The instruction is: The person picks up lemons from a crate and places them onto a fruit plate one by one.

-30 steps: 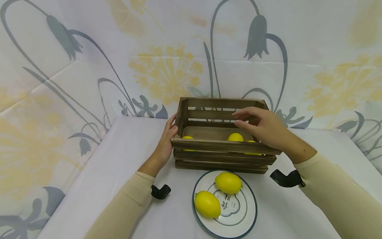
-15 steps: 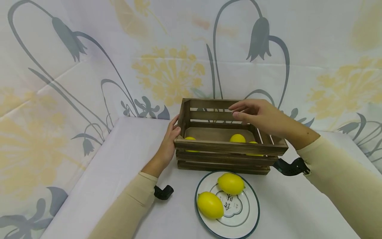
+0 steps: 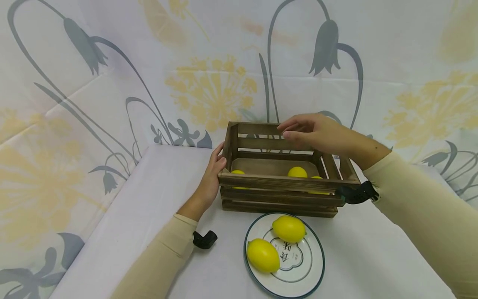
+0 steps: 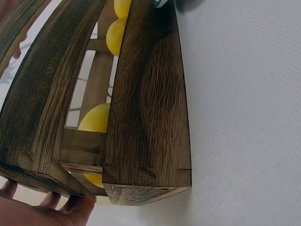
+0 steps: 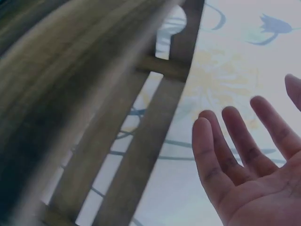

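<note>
On the white counter (image 3: 169,174) below the head camera, I count one wooden crate (image 3: 276,182) and one round plate (image 3: 310,274) just in front of it; whether the two touch, I can't tell.

Three lemons show inside the crate: a left lemon (image 3: 237,172) at the left end, a middle lemon (image 3: 297,172) right of centre, and a right lemon (image 3: 318,192) close beside it, partly hidden by the near slats. My left wrist view shows three through the gaps as well. Two more rest on the plate, a far lemon (image 3: 288,229) and a near lemon (image 3: 263,256), which makes five in sight.

Inside the plate's rings I find a label (image 3: 285,257): two large dark Chinese characters in a scalloped outline, one of which looks like 味, with small print too fine for me to read.

My left grip (image 3: 208,176) presses the crate's left end, fingers extended along the outside and thumb at the near corner. My right grip (image 3: 317,132) hangs over the right rear of the crate, fingers relaxed and, in the right wrist view, spread apart beside the slats.

Two black wrist mounts, left mount (image 3: 204,240) and right mount (image 3: 356,193), sit by two beige sleeves (image 3: 158,253).
</note>
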`<move>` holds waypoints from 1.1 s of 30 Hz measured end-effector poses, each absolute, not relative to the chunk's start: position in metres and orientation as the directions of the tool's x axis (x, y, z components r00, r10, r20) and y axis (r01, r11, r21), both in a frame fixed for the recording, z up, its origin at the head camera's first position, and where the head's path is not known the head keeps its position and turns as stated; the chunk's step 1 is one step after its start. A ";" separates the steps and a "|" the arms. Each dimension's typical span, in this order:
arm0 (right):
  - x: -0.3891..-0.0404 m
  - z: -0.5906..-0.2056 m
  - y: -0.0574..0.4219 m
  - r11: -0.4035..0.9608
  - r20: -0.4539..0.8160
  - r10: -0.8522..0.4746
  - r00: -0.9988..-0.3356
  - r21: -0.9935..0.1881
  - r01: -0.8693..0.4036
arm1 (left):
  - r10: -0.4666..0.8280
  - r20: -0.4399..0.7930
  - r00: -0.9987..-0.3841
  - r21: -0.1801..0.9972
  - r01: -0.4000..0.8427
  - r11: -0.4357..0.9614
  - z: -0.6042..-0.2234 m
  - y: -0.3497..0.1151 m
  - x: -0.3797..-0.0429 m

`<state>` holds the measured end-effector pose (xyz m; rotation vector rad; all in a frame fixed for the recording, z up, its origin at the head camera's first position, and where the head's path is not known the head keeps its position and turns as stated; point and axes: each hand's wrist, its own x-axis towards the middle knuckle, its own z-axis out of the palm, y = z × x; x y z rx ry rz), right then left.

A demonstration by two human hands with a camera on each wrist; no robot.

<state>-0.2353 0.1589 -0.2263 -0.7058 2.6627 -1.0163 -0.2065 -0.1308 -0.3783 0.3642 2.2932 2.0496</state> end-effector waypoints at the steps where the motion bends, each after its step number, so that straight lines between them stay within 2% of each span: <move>1: -0.237 -0.223 0.158 0.648 -0.029 -0.508 -0.861 -0.672 -0.360 | 0.201 0.123 -0.972 0.985 0.145 0.096 -0.378 -0.131 -0.207; 9: -0.254 -0.207 0.156 0.673 -0.070 -0.534 -0.842 -0.638 -0.374 | 0.193 0.117 -0.974 0.987 0.136 0.086 -0.379 -0.131 -0.206; 24: -0.274 -0.203 0.152 0.658 -0.095 -0.538 -0.837 -0.668 -0.348 | 0.205 0.127 -0.971 0.986 0.146 0.082 -0.380 -0.127 -0.209; 33: -0.288 -0.203 0.154 0.680 -0.103 -0.536 -0.838 -0.641 -0.356 | 0.204 0.129 -0.970 0.988 0.143 0.054 -0.380 -0.120 -0.210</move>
